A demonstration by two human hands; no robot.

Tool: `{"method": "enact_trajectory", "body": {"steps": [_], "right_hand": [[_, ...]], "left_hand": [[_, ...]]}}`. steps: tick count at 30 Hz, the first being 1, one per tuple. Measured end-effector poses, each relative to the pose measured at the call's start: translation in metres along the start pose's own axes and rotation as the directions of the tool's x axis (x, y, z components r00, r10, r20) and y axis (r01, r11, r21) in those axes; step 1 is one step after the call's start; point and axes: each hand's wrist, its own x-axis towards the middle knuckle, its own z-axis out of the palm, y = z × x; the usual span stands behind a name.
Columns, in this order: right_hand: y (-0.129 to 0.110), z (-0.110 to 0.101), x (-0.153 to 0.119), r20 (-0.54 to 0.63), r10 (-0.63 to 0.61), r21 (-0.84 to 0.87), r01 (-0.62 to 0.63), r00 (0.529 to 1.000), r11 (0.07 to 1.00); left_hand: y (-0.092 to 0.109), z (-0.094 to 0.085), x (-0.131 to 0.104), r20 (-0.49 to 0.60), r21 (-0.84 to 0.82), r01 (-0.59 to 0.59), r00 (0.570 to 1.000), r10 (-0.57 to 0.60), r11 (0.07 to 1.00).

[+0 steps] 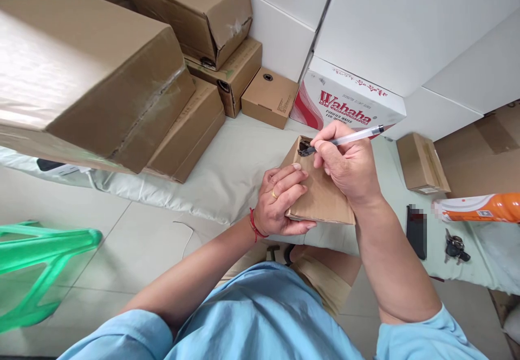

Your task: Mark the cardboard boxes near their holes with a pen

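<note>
Two bare hands: both in the middle of the scene, over the near part of the pale cloth surface (195, 189).
Left hand (283, 197): gripping the small cardboard box (323, 195) at its left side, fingers curled over the top and one reaching along the near edge; it wears a ring (273, 194) and a red bracelet (255, 226).
Right hand (347, 165): fingers closed around the pen (357, 135), low on the barrel, above the box's far half.
Pen: tilted, its dark end at the black patch (304, 148) by the box's far left corner (whether ink or a hole, I cannot tell).
Small cardboard box: between the hands, held at a slant.
Far side: the white and red Wahaha carton (345, 100) against white panels, with a flat brown box (270, 97) just left of it.
Left side: large brown cartons (93, 67) stacked on the cloth, and a green plastic stool (49, 252) nearer, on the tiled floor.
Right side: a brown box (420, 162) farther off; nearer, an orange and white bottle (479, 207) lying down, a dark flat object (415, 233) and keys (457, 246).
</note>
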Motion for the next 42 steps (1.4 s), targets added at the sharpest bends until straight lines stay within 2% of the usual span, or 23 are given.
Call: {"method": "enact_trajectory", "body": {"steps": [8, 26, 36, 38, 42], "right_hand": [[0.0008, -0.0005, -0.0011, -0.020, -0.015, 0.016, 0.015, 1.000, 1.000], [0.0000, 0.0000, 0.0001, 0.002, 0.004, 0.011, -0.005, 1.000, 1.000], [-0.0013, 0.0005, -0.0009, 0.000, 0.006, 0.002, -0.006, 1.000, 1.000], [-0.0001, 0.0006, -0.0014, -0.030, 0.010, -0.013, -0.011, 0.999, 1.000], [0.0039, 0.0007, -0.0025, -0.172, -0.037, -0.011, 0.036, 0.984, 0.999]], "left_hand": [[-0.0005, -0.0010, -0.0028, 0.030, 0.000, 0.019, 0.999, -0.019, 1.000], [0.0012, 0.0003, 0.0026, -0.012, 0.034, 0.001, 1.000, 0.000, 0.999], [0.0009, -0.0012, 0.0034, 0.006, 0.062, -0.002, 1.000, 0.002, 0.998], [0.0006, -0.0006, 0.0027, 0.002, 0.054, -0.001, 1.000, 0.001, 0.999], [-0.0002, 0.0003, -0.0004, -0.004, 0.020, -0.001, 1.000, 0.001, 1.000]]}}
